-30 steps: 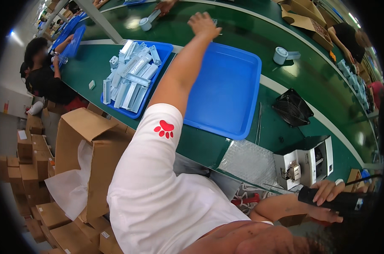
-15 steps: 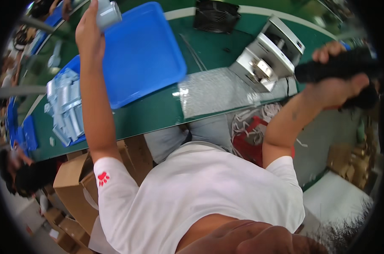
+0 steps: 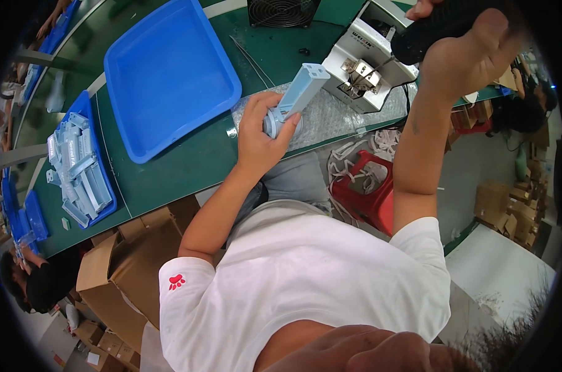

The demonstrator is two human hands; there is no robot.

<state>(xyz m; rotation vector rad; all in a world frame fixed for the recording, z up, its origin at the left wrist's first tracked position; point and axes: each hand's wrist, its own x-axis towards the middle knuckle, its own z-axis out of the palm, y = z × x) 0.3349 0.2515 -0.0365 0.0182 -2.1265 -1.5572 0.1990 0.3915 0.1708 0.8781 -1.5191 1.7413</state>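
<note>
My left hand (image 3: pixel 259 139) is wrapped round the round end of a light-blue plastic housing (image 3: pixel 306 87) with a long, squared arm. The arm tilts up and to the right, over the bubble-wrap sheet. High on the right, my right hand (image 3: pixel 457 68) grips a black electric screwdriver (image 3: pixel 433 34). Its thin bit points left and down at the metal pick-up part (image 3: pixel 363 73) of a grey screw feeder (image 3: pixel 374 40). Whether the bit touches a screw there is too small to tell.
A large blue tray (image 3: pixel 169 80) lies on the green table, left of centre. Farther left, a blue tray (image 3: pixel 104 186) holds several light-blue parts (image 3: pixel 79 164). A black fan (image 3: pixel 282 11) stands at the back. Below the table are a red stool (image 3: pixel 374 195) and a cardboard box (image 3: pixel 129 266).
My left hand has come from the far left to the middle, bringing the light-blue housing. The screwdriver has moved left to the feeder. The whole view has shifted.
</note>
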